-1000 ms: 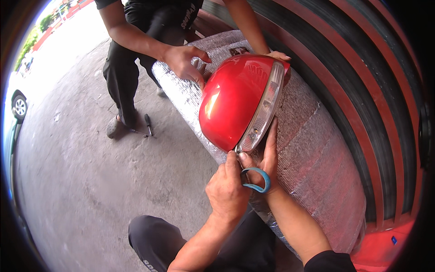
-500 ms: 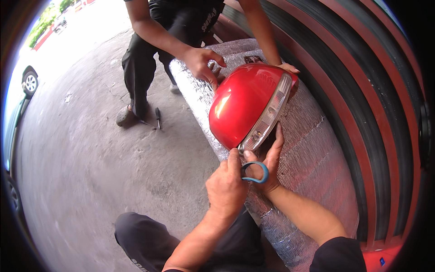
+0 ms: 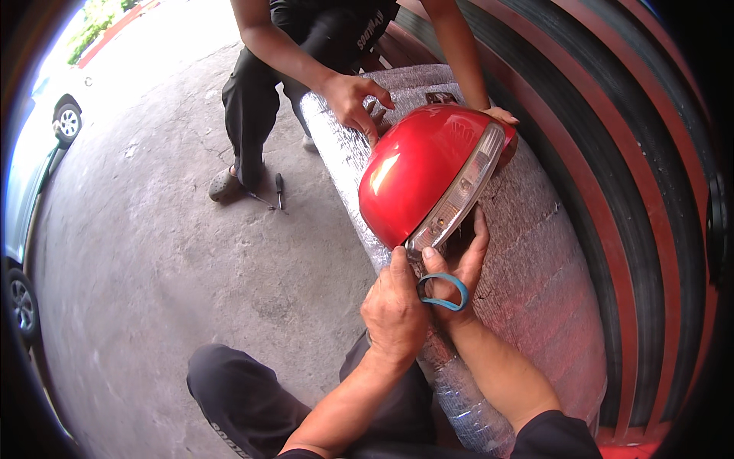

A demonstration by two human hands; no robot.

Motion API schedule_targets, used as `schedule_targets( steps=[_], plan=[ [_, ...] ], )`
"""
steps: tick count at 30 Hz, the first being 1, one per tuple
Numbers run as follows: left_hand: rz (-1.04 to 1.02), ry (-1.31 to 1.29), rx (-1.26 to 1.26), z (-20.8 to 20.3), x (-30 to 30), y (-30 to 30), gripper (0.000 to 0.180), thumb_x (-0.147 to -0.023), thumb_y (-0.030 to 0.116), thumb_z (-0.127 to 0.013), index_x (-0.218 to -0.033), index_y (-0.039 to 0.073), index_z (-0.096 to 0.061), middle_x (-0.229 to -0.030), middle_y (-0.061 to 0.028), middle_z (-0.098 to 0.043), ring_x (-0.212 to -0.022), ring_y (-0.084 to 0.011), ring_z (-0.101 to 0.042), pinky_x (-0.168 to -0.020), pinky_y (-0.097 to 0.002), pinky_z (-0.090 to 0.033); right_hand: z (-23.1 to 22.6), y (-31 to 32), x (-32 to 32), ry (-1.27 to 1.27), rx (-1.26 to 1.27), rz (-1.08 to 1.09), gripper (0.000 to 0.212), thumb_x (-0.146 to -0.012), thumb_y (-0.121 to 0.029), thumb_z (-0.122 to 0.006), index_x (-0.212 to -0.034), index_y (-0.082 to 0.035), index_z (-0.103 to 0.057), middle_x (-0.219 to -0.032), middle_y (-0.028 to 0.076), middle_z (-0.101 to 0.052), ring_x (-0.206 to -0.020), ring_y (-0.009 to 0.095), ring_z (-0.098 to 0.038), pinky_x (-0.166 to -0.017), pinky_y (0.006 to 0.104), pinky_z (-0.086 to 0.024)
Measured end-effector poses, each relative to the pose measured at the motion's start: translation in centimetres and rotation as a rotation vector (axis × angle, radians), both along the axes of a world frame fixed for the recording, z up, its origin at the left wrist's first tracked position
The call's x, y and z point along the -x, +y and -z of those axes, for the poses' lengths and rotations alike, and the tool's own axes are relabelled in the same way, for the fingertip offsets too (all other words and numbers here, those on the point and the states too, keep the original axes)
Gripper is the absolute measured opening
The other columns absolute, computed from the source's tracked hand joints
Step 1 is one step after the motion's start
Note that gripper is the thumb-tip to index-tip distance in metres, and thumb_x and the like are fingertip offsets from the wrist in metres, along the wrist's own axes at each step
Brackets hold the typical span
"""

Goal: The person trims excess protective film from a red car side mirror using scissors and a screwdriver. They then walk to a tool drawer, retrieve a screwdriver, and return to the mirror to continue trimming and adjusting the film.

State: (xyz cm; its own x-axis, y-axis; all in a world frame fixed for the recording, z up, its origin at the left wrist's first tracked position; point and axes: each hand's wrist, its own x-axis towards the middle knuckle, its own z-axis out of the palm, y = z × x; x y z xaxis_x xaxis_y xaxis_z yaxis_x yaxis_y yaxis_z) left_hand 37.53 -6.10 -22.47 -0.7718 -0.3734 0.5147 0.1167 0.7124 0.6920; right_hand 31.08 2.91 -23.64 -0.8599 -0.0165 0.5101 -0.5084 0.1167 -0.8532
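Note:
A glossy red side mirror housing point(image 3: 417, 172) with a clear lamp strip point(image 3: 451, 210) along its edge rests tilted on a silver foil-covered pad. My left hand point(image 3: 394, 310) is closed, its thumb and fingertips pinching the mirror's near lower end. Gripping the same end from the right is my right hand point(image 3: 459, 268), thumb near the lens tip and fingers reaching round the underside. A thin blue loop point(image 3: 445, 292) shows between my hands; which one holds it I cannot tell. Opposite me, another person's hand point(image 3: 355, 99) and second hand point(image 3: 501, 115) touch the far side.
The foil pad point(image 3: 527, 252) stretches beneath the mirror, beside a wall of red and black curved bands point(image 3: 604, 153). A screwdriver point(image 3: 280, 187) lies on the concrete floor by the other person's shoe point(image 3: 224, 185). Cars point(image 3: 67, 122) stand at the far left.
The whole view has shifted slightly, so everything appears a little to the right. Both my hands stay at the mirror's near end, and the blue loop is tilted differently.

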Motion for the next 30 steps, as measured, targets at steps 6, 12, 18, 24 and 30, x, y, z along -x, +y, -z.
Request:
schedule_targets(
  steps=[6, 12, 18, 24, 30],
  plan=[
    [-0.066, 0.042, -0.053, 0.6, 0.3, 1.0, 0.048, -0.086, 0.002, -0.064, -0.132, -0.008, -0.055, -0.089, -0.0180, -0.067, -0.075, -0.0355, -0.069, -0.065, -0.0445, -0.056, -1.2, -0.3, -0.2, -0.061, 0.153, -0.095, 0.091, -0.090, -0.013, -0.070, -0.158, 0.004, -0.013, -0.155, 0.026, -0.033, -0.146, 0.035, -0.034, -0.125, 0.0485, -0.024],
    [0.087, -0.206, -0.093, -2.6, -1.3, -1.4, 0.056, -0.081, 0.002, -0.068, -0.136, -0.001, -0.057, -0.098, -0.0193, -0.071, -0.086, -0.0367, -0.072, -0.072, -0.0451, -0.057, -2.7, -0.4, -0.3, -0.178, 0.287, -0.132, 0.090, -0.090, -0.005, -0.072, -0.157, 0.004, -0.013, -0.152, 0.022, -0.037, -0.143, 0.030, -0.038, -0.122, 0.0441, -0.028],
    [0.165, -0.291, -0.255, -5.5, -1.6, -4.4, 0.029, -0.097, 0.006, -0.064, -0.126, 0.002, -0.066, -0.083, -0.0210, -0.071, -0.080, -0.0351, -0.074, -0.072, -0.0404, -0.056, -2.0, 0.0, 0.1, -0.168, 0.208, -0.097, 0.093, -0.089, -0.007, -0.075, -0.158, 0.004, -0.013, -0.151, 0.022, -0.039, -0.141, 0.029, -0.039, -0.121, 0.0437, -0.030],
    [0.240, -0.353, -0.354, -5.9, -1.6, -4.7, 0.026, -0.098, 0.009, -0.065, -0.123, 0.003, -0.069, -0.073, -0.0077, -0.069, -0.068, -0.0135, -0.067, -0.067, -0.0323, -0.054, -1.6, -0.2, 0.0, -0.051, -0.017, 0.027, 0.105, -0.084, -0.012, -0.083, -0.159, 0.001, -0.011, -0.150, 0.022, -0.036, -0.138, 0.029, -0.042, -0.119, 0.0431, -0.032],
    [0.330, -0.585, -0.374, -9.4, 1.2, -7.4, 0.024, -0.099, 0.020, -0.065, -0.114, 0.002, -0.071, -0.076, -0.0149, -0.072, -0.074, -0.0230, -0.073, -0.073, -0.0389, -0.056, -1.5, -0.4, 0.2, -0.025, -0.117, 0.067, 0.115, -0.081, -0.015, -0.087, -0.161, -0.001, -0.005, -0.154, 0.023, -0.030, -0.142, 0.032, -0.038, -0.120, 0.0448, -0.031]
  ],
)
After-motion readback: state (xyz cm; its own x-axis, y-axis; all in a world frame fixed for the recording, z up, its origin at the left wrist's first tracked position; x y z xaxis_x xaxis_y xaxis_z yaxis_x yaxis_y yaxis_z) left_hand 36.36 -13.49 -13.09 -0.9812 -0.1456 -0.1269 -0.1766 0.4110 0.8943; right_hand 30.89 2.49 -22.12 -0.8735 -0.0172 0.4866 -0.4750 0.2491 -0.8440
